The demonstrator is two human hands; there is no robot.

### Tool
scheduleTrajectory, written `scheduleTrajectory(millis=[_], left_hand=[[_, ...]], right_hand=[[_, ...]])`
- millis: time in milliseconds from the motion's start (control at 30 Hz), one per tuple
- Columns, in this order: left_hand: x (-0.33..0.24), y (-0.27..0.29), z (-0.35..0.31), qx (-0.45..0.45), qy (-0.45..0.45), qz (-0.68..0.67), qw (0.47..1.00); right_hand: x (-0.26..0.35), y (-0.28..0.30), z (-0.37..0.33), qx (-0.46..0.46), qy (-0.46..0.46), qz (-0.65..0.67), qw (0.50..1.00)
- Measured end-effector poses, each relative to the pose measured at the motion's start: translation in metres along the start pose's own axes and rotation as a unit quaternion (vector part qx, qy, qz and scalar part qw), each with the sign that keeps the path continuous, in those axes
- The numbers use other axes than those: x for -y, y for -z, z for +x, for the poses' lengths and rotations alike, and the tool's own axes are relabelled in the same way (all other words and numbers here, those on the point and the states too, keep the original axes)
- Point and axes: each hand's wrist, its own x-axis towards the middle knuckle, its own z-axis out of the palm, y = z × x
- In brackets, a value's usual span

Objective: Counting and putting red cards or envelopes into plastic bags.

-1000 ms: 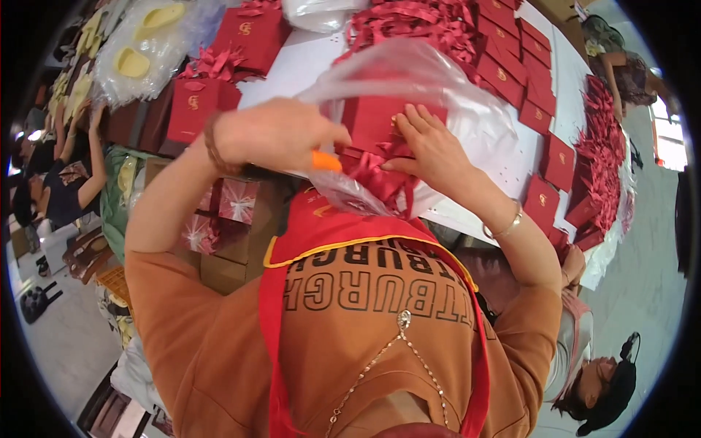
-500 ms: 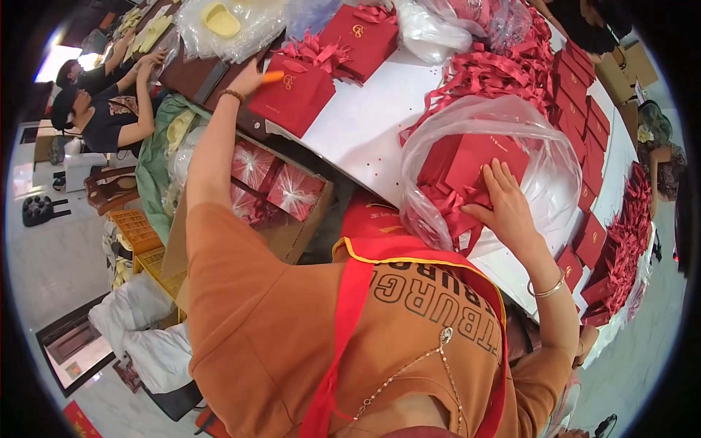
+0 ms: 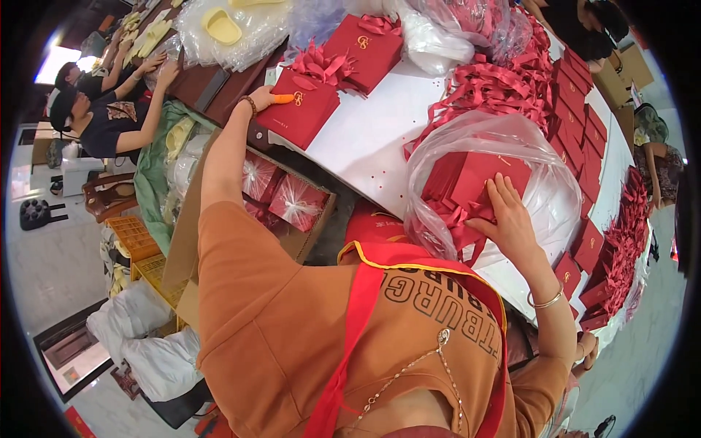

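Left hand [image 3: 264,97]: fingers gripping the near corner of a red gift box [image 3: 301,115] topped with a ribbon bow, lying at the white worktop's [image 3: 365,142] edge. Right hand [image 3: 509,219]: fingers spread flat on red boxes [image 3: 467,182] inside a clear plastic bag [image 3: 544,146]. Beyond those fingers, loose red ribbons [image 3: 504,91]; below the left arm, a carton of wrapped boxes [image 3: 281,201].

A flat red gift box [image 3: 305,109] with a ribbon bow lies on the white table's edge; more red boxes [image 3: 475,182] fill a clear plastic bag [image 3: 540,204].
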Motion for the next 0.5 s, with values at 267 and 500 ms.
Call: scheduleTrajectory(millis=[267,500], left_hand=[[0.022,0.005,0.013,-0.032,-0.055,0.033,0.997],[-0.008,-0.011,-0.03,0.024,0.091,-0.116,0.989]], right_hand=[[0.004,-0.001,-0.002,-0.003,0.0,0.006,1.0],[0.001,-0.001,-0.001,0.0,0.012,-0.003,1.0]])
